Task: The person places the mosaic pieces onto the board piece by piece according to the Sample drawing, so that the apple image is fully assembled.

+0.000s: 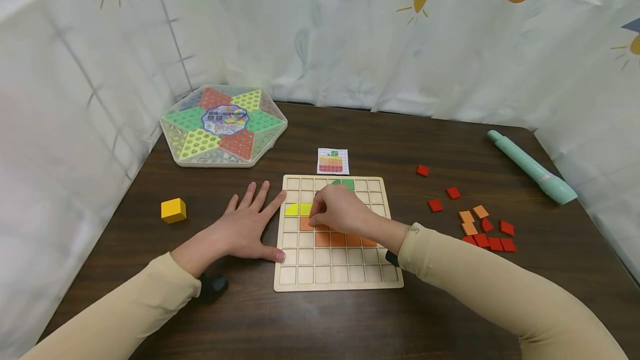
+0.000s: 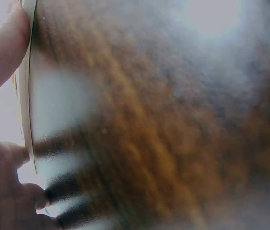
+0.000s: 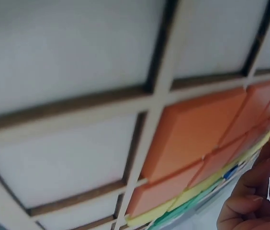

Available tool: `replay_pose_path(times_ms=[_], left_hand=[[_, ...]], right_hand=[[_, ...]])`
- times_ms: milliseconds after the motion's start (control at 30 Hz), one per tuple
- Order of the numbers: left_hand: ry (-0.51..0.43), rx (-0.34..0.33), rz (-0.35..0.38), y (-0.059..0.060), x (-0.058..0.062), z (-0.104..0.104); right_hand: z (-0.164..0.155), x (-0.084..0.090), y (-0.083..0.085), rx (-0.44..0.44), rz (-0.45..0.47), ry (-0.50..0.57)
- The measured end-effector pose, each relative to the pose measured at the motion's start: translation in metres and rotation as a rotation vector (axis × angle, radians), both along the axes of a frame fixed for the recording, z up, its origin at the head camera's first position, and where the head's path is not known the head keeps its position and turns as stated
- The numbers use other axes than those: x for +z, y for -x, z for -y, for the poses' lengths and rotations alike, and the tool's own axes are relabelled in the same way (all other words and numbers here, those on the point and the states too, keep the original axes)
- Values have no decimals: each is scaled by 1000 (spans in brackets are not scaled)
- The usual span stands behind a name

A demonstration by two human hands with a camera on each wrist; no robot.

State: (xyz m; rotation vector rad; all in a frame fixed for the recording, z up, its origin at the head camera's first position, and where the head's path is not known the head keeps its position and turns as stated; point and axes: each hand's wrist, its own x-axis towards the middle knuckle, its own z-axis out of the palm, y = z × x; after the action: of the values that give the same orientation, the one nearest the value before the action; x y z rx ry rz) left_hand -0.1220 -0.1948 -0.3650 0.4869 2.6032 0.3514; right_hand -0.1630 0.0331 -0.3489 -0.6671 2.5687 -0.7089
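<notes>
Now low over the pale wooden board (image 1: 339, 274) with the right grip (image 1: 342, 207), curled close beside flat orange tiles (image 1: 338, 239) in a crosswise row; cannot tell whether pinching one. Off to the right, on this grip's side: loose red tiles (image 1: 481, 240) on the dark, wood-grained table (image 1: 430, 310). At the board's left edge with the left grip (image 1: 247, 232), spread wide, holding nothing!

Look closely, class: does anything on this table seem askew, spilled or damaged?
Nothing looks spilled or damaged. The one untidy spot is right of the grid board: loose red tiles and orange tiles lie scattered at mixed angles, which contrasts with the orange pieces set in the board's cells.
</notes>
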Motion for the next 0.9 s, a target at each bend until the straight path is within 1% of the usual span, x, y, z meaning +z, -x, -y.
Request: replay_pose_path(times_ms=[133, 233, 367, 467, 567, 633, 733, 800, 900], left_hand=[[-4, 2, 4, 0, -1, -1], [-7, 2, 6, 0, -2, -1], [-14, 0, -1, 0, -2, 0], [-19, -5, -13, 0, -1, 0], [-22, -11, -25, 0, 0, -1], [-23, -15, -31, 0, 0, -1], [-27, -20, -35, 0, -1, 0], [-30, -22, -36, 0, -1, 0], [-34, -21, -32, 0, -2, -1]], right_hand=[[-14, 4, 5, -33, 33, 43], [-36, 8, 9, -37, 50, 93], [-79, 12, 13, -51, 35, 150], [-120, 16, 12, -123, 11, 164], [-163, 20, 9, -211, -6, 145], [-190, 23, 6, -272, -13, 103], [-226, 25, 1, -333, -25, 28], [-247, 23, -1, -355, -41, -30], [-273, 16, -4, -360, -68, -109]])
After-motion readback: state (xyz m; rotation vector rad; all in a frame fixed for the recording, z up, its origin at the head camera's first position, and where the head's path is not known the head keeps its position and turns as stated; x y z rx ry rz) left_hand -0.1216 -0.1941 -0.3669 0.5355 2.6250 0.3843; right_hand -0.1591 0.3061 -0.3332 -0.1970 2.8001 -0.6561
